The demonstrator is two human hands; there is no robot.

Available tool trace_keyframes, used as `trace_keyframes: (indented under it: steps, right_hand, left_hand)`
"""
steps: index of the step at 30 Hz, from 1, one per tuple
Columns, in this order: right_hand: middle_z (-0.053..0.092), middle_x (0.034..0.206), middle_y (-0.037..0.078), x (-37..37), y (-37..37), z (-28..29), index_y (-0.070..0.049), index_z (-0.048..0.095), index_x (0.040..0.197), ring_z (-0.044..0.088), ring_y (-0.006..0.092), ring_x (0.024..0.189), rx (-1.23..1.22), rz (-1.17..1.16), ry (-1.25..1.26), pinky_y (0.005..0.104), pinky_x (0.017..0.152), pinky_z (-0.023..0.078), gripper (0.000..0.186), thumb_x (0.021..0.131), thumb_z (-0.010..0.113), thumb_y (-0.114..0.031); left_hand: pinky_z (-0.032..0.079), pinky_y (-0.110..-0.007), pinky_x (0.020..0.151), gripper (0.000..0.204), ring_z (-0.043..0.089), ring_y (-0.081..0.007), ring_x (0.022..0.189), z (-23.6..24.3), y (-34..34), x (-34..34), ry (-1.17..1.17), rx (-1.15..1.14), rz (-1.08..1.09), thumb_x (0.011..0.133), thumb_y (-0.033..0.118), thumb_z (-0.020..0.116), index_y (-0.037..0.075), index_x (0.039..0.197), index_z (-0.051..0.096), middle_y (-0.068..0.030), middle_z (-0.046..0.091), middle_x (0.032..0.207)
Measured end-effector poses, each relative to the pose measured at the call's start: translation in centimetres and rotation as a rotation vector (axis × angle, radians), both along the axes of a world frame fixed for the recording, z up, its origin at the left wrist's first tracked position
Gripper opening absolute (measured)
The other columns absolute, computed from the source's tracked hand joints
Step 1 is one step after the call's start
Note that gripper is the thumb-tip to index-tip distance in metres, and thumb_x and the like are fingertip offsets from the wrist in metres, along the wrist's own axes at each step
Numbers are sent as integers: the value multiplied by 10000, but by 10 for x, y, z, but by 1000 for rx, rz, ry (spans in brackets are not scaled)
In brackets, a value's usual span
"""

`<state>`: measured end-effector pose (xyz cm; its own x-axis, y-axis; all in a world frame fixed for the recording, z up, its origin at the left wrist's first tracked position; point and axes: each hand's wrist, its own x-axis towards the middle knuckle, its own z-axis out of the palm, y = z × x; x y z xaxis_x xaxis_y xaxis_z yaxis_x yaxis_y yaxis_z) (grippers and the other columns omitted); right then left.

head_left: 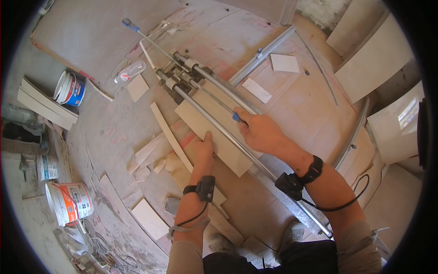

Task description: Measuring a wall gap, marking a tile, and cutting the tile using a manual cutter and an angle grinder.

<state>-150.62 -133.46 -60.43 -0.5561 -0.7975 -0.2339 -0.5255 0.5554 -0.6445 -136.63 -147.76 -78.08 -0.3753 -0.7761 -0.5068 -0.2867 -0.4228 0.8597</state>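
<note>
In the head view, a tile cutter (228,135) with two long metal rails lies on the floor (255,194). Under its rails sits a beige tile (228,157), its near corner jutting out to the left of the cutter. The right hand (259,132), above the cutter's rails, is closed around the blue-gripped handle (236,117), whose rod runs to the carriage at the cutter's far end. The left hand (203,148), left of the cutter, rests its thumb on the tile's left edge; its other fingers are hidden, so whether it grips cannot be told.

Left of the cutter lie a narrow beige strip (171,137) and, farther off, a clear plastic bottle (131,71) and a blue-and-white bucket (70,89). Right of the cutter are two pale tile pieces (285,63) and a straight metal bar (264,55).
</note>
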Motion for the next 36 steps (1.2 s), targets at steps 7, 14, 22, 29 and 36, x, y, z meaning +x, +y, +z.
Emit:
trace_keyframes:
  steps: [7, 14, 22, 29, 36]
  right_hand:
    - [663, 881, 263, 5, 34, 7, -69, 477, 1357, 632, 451, 822, -11, 6, -30, 521, 736, 501, 446, 935, 482, -213]
    - [605, 683, 262, 29, 128, 13, -64, 454, 1377, 589, 463, 635, -9, 8, -96, 534, 630, 466, 471, 936, 509, -218]
    - [599, 671, 259, 30, 140, 17, -66, 460, 1370, 589, 457, 635, -10, 4, -94, 535, 619, 458, 457, 944, 519, -220]
    - [598, 648, 235, 30, 148, 14, -75, 470, 1355, 584, 448, 617, -6, 2, -78, 534, 600, 458, 439, 942, 514, -216]
    - [603, 656, 228, 30, 144, 20, -76, 466, 1365, 589, 438, 621, 41, 8, -88, 530, 608, 464, 454, 941, 514, -228]
  left_hand:
    - [515, -385, 821, 411, 618, -262, 988, 29, 5, -3, -129, 1, -26, 953, 236, 611, -61, 1233, 564, -166, 637, 1137]
    - [521, -352, 546, 342, 639, -209, 740, 0, -3, 3, -29, -45, -41, 956, 259, 605, -28, 1141, 588, -115, 648, 975]
    - [494, -351, 469, 321, 617, -198, 694, -5, 2, -4, 74, 119, 52, 981, 277, 575, 44, 1198, 531, -82, 618, 949]
    - [475, -342, 450, 308, 613, -196, 688, -21, -9, -3, 30, 121, 22, 983, 263, 571, 43, 1192, 524, -78, 613, 939]
    - [405, -310, 392, 292, 575, -172, 582, -27, -14, 3, 11, 47, -29, 979, 278, 574, 36, 1140, 545, -67, 607, 826]
